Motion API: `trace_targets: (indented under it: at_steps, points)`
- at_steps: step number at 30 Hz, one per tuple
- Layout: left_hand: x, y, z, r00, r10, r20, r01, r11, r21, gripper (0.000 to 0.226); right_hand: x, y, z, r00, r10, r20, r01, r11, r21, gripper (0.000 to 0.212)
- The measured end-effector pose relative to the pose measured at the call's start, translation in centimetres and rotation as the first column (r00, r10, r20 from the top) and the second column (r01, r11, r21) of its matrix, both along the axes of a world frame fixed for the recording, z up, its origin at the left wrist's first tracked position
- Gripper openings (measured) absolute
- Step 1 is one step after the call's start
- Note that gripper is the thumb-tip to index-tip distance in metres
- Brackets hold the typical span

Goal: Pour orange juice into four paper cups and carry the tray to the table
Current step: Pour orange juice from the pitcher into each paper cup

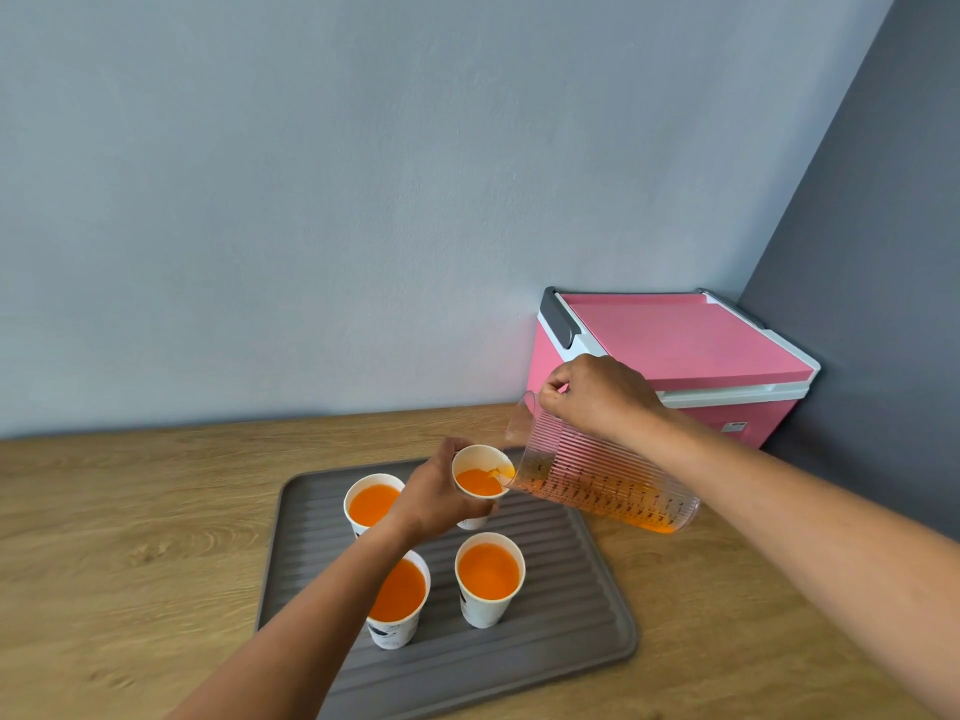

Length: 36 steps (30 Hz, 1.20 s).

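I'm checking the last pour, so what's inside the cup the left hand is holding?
Orange juice fills the held cup partway, more running in from the tilted pitcher. The juice hides the cup's bottom; the left hand covers its near side.

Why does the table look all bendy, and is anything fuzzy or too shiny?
In the head view the wide lens bends the back edge of the table and slants the wall corner; the light is soft and even, with faint shadows by the cups on the tray; the clear jug shows no harsh glare; wood grain at bottom left looks slightly smeared.
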<state>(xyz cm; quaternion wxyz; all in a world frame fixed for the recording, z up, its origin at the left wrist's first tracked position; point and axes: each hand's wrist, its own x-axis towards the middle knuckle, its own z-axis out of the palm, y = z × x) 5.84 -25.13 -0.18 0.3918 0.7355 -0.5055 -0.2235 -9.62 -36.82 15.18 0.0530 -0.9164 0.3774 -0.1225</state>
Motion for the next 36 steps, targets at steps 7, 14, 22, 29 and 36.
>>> trace_targets:
  at_steps: [7,14,22,29,36]
  points:
    - [-0.12,-0.04,-0.14,1.000,0.001,-0.018,-0.001,1.000,0.014,0.082,0.05,-0.14,-0.26,1.000,-0.003,-0.013,0.003,1.000,0.001,0.028]
    - [-0.37,0.00,-0.43,1.000,-0.004,-0.021,0.004,1.000,0.019,0.082,0.08,-0.34,-0.47,1.000,0.008,-0.026,-0.009,1.000,-0.021,0.027]
    - [-0.42,-0.05,-0.65,1.000,-0.006,-0.025,0.007,1.000,0.015,0.082,0.12,-0.40,-0.47,0.999,0.007,-0.034,-0.007,1.000,-0.023,0.027]
    - [-0.38,-0.17,-0.86,1.000,0.001,-0.027,0.000,1.000,0.021,0.082,0.09,-0.16,-0.20,0.999,0.008,-0.037,-0.009,1.000,-0.018,0.027]
    - [-0.49,-0.11,-0.91,0.999,0.005,-0.037,-0.005,1.000,0.018,0.080,0.03,0.01,-0.13,0.999,0.013,-0.038,-0.014,1.000,-0.014,0.028]
